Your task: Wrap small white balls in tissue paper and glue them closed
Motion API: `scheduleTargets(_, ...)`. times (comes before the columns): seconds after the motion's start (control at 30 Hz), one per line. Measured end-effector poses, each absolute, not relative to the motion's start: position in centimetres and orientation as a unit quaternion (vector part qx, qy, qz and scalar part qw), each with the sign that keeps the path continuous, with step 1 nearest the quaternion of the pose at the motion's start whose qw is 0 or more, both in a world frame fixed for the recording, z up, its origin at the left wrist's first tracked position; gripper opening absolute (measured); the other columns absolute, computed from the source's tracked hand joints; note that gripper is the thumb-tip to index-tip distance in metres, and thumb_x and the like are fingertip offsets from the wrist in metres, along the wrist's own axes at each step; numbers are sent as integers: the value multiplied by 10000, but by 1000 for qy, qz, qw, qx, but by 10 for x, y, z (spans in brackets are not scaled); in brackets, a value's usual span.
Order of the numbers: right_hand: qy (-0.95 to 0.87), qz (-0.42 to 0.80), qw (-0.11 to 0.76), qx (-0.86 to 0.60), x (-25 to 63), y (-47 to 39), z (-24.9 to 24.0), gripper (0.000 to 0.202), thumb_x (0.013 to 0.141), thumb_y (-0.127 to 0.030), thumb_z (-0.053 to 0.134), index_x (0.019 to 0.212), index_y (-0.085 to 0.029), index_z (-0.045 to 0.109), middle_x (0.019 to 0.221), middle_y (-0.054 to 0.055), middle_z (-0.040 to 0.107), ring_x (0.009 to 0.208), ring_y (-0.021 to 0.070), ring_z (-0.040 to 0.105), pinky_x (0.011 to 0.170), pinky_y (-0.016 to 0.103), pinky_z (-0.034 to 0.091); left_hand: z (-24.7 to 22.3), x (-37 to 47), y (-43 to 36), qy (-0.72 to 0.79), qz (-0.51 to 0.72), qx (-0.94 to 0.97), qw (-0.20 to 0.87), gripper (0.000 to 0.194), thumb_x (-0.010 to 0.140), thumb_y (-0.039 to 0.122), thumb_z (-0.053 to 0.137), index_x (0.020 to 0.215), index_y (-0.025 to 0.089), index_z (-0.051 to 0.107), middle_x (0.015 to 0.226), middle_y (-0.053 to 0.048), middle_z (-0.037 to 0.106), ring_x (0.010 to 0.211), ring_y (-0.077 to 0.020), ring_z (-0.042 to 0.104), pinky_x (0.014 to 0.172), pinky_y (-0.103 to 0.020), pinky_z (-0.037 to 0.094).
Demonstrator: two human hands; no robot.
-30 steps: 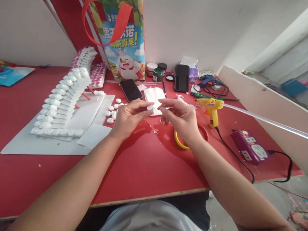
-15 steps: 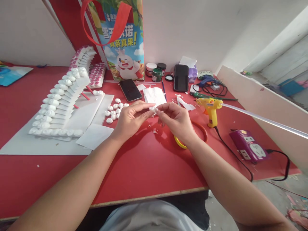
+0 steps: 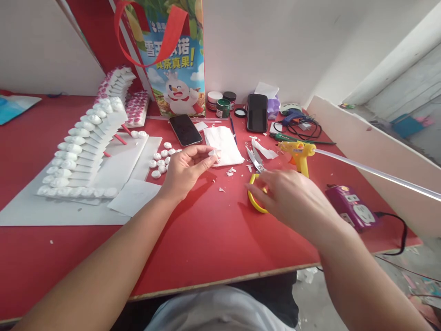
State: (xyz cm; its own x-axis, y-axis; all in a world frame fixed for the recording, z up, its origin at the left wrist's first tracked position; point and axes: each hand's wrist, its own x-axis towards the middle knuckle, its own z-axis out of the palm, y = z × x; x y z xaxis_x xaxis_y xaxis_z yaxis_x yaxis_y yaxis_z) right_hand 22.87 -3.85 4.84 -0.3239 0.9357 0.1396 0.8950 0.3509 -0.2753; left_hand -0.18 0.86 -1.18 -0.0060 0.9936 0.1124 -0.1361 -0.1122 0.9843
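My left hand point(image 3: 188, 172) is closed, pinching a small white paper piece point(image 3: 215, 155) between thumb and fingertips above the red table. My right hand point(image 3: 289, 202), a little blurred, is over the scissors point(image 3: 255, 202), its thumb spread from the other fingers and no held thing showing. The scissors lie with their blades parted and pointing away; the hand covers part of their handles. Beyond my left fingertips lies a stack of white tissue paper point(image 3: 225, 142). Left of that hand, several small white paper rosettes point(image 3: 160, 162) sit in a group, partly hidden by it.
At the left stands a curved white model point(image 3: 99, 147) edged with rosettes. A yellow glue gun point(image 3: 301, 156) with a long glue stick lies right, near a purple power socket point(image 3: 354, 207). Phones point(image 3: 186, 129), paint jars point(image 3: 223, 107) and a gift bag point(image 3: 179, 69) are at the back.
My right hand has let go of the white paper piece and moved right, over the scissors. My left hand still holds the piece, and the scissor blades are now uncovered.
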Motion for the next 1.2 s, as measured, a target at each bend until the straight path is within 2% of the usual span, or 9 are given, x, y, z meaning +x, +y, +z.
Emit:
scheduleTargets(0.17,-683,-73,109,-719,286,-58,44,380,910,-540,627,688,-245,537,724,117,614,546,204,493,523,357,293,-11,1,9,412,578,449,542,311,692,330,904,933,165,798,873,-57,797,822,-178,739,893,-347,584)
scheduleTargets(0.27,-637,-20,130,-759,308,-35,33,365,863,-557,677,706,-249,560,881,181,655,709,254,577,600,393,365,-12,2,8,410,572,454,547,306,695,335,902,936,171,807,879,-56,800,838,-177,738,900,-342,580)
scheduleTargets(0.33,-605,80,154,-777,315,-15,27,345,827,-550,694,722,-233,607,833,123,668,698,243,581,616,381,391,-12,2,7,412,564,460,548,314,691,350,905,931,172,807,855,-54,796,839,-186,738,901,-351,580)
scheduleTargets(0.47,-523,221,266,-779,316,8,17,263,743,-380,738,625,-213,573,599,-4,559,546,147,468,548,324,356,-11,1,5,410,558,466,551,339,694,365,906,945,165,798,811,-52,788,824,-196,741,902,-368,583)
scheduleTargets(0.57,-446,255,388,-765,313,4,14,266,717,-207,724,531,-222,534,533,-10,508,501,105,419,505,311,319,-11,-1,6,412,562,464,547,329,701,353,902,945,164,787,821,-51,789,800,-188,744,884,-357,590)
scheduleTargets(0.7,-428,271,498,-704,296,-18,26,41,755,-193,704,719,-205,688,731,36,661,569,108,507,536,298,368,-11,-1,8,432,555,490,515,353,691,371,901,951,159,788,851,-58,791,818,-196,740,835,-336,598)
scheduleTargets(0.77,-448,316,527,-650,282,-32,36,115,741,-278,770,808,-203,715,803,48,692,595,127,507,528,296,380,-12,0,8,435,550,512,497,373,688,391,898,956,156,790,876,-66,794,838,-206,737,817,-333,601)
scheduleTargets(0.93,-555,387,409,-613,246,-57,49,386,821,-539,740,702,-180,665,614,15,542,549,126,450,490,273,346,-14,2,5,438,528,556,470,345,733,391,865,967,147,797,917,-88,803,850,-218,740,822,-341,607)
scheduleTargets(1.2,-682,330,300,-579,235,-59,38,451,932,-511,588,628,-187,511,604,-10,430,549,101,372,474,254,303,-17,0,4,431,516,583,457,329,791,385,826,1024,153,809,955,-93,807,879,-224,743,847,-341,595)
